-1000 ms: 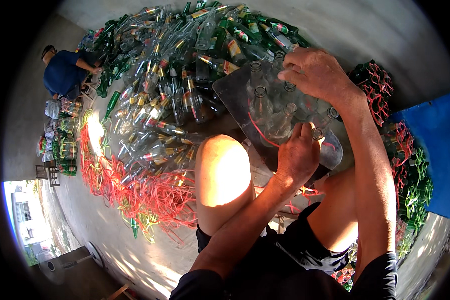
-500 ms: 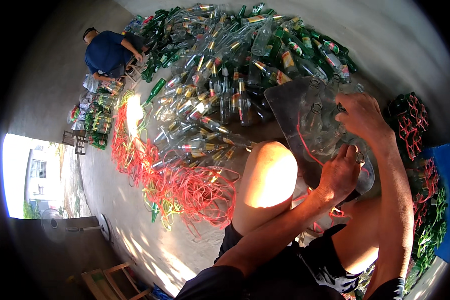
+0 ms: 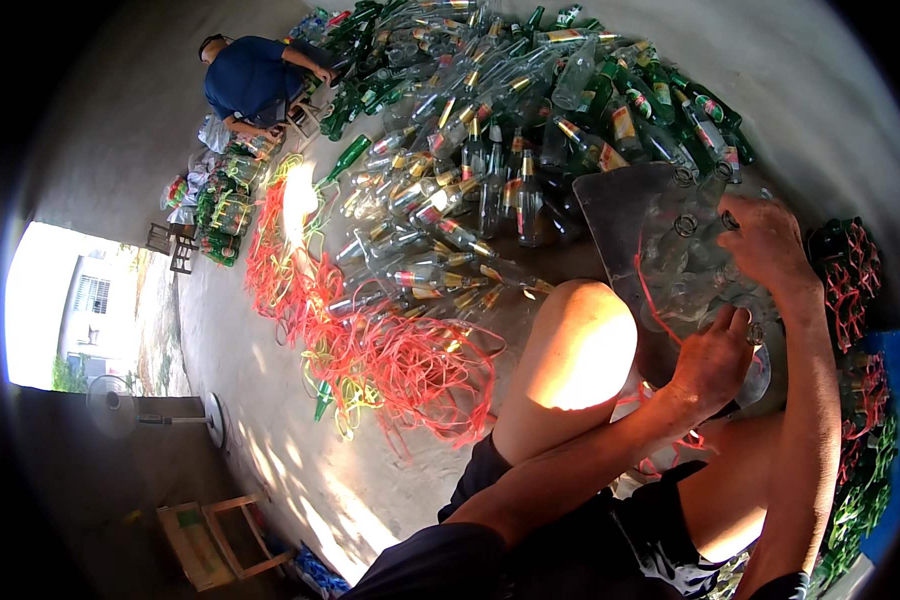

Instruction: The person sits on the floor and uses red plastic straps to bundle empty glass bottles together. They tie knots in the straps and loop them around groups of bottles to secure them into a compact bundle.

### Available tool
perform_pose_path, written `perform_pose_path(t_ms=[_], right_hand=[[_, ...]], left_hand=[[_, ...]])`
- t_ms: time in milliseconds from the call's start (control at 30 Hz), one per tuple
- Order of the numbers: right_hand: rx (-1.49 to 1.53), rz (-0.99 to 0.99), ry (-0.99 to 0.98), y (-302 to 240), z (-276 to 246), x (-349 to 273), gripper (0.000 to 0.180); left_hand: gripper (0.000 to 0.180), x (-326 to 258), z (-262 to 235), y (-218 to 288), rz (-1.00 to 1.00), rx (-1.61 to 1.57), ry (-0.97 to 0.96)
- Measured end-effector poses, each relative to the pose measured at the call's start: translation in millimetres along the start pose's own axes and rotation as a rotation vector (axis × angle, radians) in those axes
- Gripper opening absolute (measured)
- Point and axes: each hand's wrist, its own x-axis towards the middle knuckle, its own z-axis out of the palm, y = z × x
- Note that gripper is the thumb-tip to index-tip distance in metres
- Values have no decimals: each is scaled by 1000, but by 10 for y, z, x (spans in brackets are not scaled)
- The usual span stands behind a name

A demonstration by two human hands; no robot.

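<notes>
Gripping clear glass bottles (image 3: 685,262) by their necks, the left hand (image 3: 712,362) and right hand (image 3: 767,243) close around slippery, breakable, heavy glass.

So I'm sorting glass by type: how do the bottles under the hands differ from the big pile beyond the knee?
The clear bottles under the left hand and right hand stand upright, packed together, mouths up; the bottle pile lies mostly on its side, loose. The handled ones look all clear and unlabelled; the pile mixes green and clear, many labelled. Both are glass bottles on the concrete floor.
</notes>
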Motion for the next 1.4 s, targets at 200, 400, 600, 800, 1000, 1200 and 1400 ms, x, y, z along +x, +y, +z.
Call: perform_pose_path(t_ms=[200, 400, 600, 800, 1000, 1200, 1400], right_hand=[[-6, 11, 2, -6, -6, 18, 35], [34, 7, -20, -10, 25, 55, 34], [72, 6, -18, -3, 45, 59, 34], [103, 13, -21, 25, 59, 65, 34], [90, -15, 6, 59, 71, 48, 33], [99, -24, -7, 91, 82, 52, 33], [129, -8, -5, 76, 83, 42, 33]], left_hand=[[37, -3, 5, -7, 0, 12, -12], [38, -16, -21, 13, -7, 14, -5], [38, -12, -23, -4, -7, -1, -21], [37, 0, -32, 18, -1, 28, -38], [35, -10, 2, 10, 49, 36, -21], [33, -35, -24, 30, 67, 42, -8], [36, -26, 1, 19, 41, 59, -34]])
